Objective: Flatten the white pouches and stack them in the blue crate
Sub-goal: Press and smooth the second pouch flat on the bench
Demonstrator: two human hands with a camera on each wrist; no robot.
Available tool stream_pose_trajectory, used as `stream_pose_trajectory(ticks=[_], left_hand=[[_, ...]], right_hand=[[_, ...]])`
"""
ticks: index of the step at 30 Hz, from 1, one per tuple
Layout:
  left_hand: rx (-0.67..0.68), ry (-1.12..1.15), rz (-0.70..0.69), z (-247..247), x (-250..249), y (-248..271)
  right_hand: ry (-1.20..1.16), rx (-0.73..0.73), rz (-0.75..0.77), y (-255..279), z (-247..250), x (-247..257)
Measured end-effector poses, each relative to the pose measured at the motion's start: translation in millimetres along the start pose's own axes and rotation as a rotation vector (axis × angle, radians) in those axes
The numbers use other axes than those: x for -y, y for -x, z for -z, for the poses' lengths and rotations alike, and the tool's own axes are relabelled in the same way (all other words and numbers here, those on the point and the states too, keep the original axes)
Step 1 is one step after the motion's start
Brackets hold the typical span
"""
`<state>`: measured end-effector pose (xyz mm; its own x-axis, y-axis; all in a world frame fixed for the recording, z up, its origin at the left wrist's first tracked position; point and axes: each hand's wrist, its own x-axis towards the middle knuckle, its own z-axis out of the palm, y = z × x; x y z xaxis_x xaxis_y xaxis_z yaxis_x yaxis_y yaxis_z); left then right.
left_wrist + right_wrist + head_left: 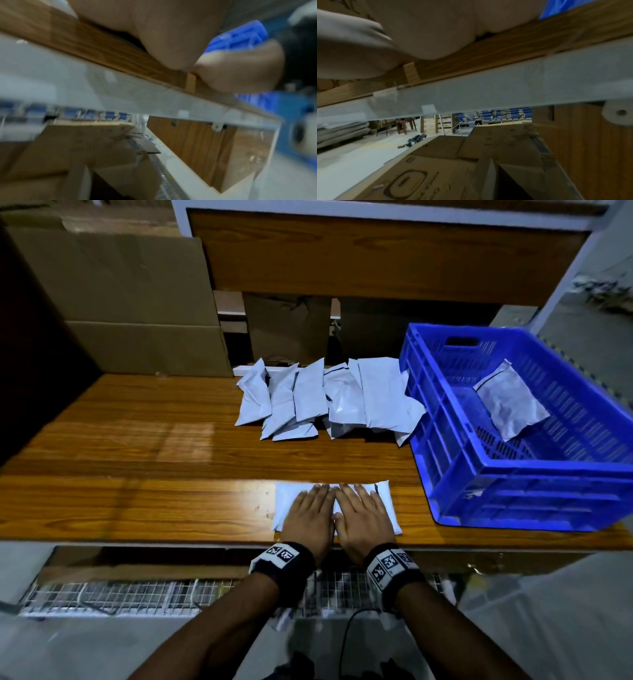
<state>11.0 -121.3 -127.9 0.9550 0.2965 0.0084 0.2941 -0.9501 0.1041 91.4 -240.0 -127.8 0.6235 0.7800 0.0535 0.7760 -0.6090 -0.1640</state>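
Note:
A white pouch [286, 501] lies flat at the near edge of the wooden table [137, 460]. My left hand [308, 518] and right hand [364, 517] press down on it side by side, fingers straight and palms flat. Several more white pouches [325, 398] lie in an overlapping row at the back of the table. The blue crate [455, 467] stands at the right with one white pouch [510, 405] inside. In the wrist views only the heels of my left hand [171, 40] and right hand [436, 33] show, resting at the table edge.
Cardboard boxes [130, 302] stand behind the table at the left. A wooden shelf [376, 254] hangs over the back. Below the table edge lie a wire mesh rack [137, 594] and more cartons [436, 169].

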Motion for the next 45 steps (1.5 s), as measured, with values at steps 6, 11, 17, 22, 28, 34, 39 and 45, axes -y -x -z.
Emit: stream_pose_trajectory(ticks=[6,11,17,22,28,34,39,45], left_hand=[[0.005,0.065,0.008,13,-5,-6],[-0.130,0.209,-0.118,14,-26,-26],[-0.030,0.100,-0.074,-8,-28,-24],[-0.011,0.072,-0.056,3,-30,-25],[0.021,0.112,-0.133,6,-49,-35],[0.105,0.195,-0.152,3,-43,-33],[-0.156,0.381,-0.059,29,-7,-25],[-0.144,0.185,0.036,27,28,-12]], right_hand=[[-0.274,0.099,0.012,-12,15,-18],[-0.227,-0.132,-0.039,-11,21,-40],[-0.107,-0.017,-0.053,2,7,-37],[-0.218,0.065,-0.035,-4,10,-47],[-0.145,0.042,-0.191,1,19,-60],[0.058,0.112,-0.245,11,14,-58],[0.102,0.016,-0.205,1,29,-38],[-0.196,0.003,0.088,-28,21,21]])
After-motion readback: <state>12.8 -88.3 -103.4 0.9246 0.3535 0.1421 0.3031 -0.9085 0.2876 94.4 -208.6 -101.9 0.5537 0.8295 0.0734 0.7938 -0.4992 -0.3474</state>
